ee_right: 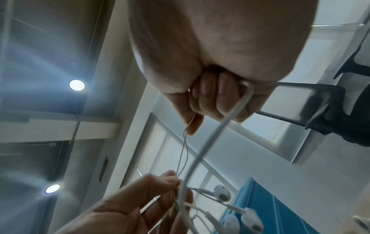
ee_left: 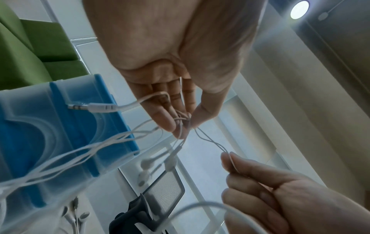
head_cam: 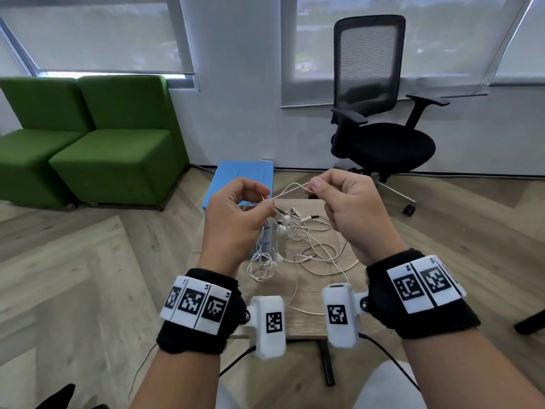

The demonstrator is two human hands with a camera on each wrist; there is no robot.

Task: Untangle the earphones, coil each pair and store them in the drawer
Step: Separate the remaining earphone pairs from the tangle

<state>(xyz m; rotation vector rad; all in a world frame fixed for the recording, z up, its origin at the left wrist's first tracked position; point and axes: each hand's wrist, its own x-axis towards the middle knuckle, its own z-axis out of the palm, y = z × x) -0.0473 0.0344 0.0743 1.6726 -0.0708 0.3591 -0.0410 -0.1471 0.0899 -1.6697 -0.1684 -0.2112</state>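
White earphones (head_cam: 290,231) tangled, thin strand taut between pinching hands.

My two hands, left hand (head_cam: 236,214) and right hand (head_cam: 351,208); one tangle of white earphones (head_cam: 295,243), pairs uncountable; one blue drawer unit (head_cam: 241,180); two green seats (head_cam: 112,143); one black office chair (head_cam: 380,113).

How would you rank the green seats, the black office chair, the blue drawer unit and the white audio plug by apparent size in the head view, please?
Largest to smallest as they look:
1. green seats
2. black office chair
3. blue drawer unit, partly hidden by the left hand
The white audio plug cannot be made out in the head view, so I leave it unranked.
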